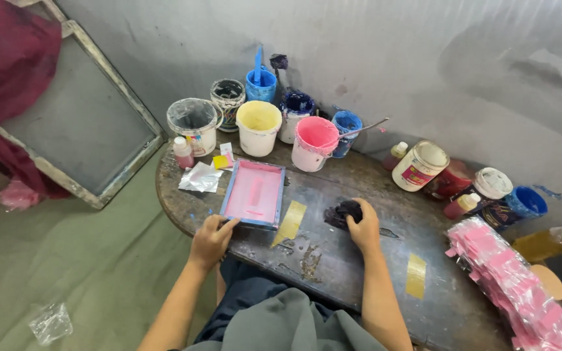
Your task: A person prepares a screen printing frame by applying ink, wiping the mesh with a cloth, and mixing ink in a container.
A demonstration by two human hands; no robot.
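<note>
I see my left hand [211, 238] gripping the near corner of the pink-filled frame [254, 193] on the worktop [359, 260], while my right hand [363, 226] closes on a dark rag [344, 211] just right of it.

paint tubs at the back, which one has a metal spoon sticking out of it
The small blue tub just right of the pink-filled tub. A metal spoon handle angles out to its right; the other blue tub holds a blue stick instead.

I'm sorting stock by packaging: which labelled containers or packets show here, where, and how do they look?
White jar, right of the pink bucket: round, with a red label.
Clear-lined bucket, back left: white, colourful sticker.
Plastic packet, table's right end: clear, full of pink slips.
</note>
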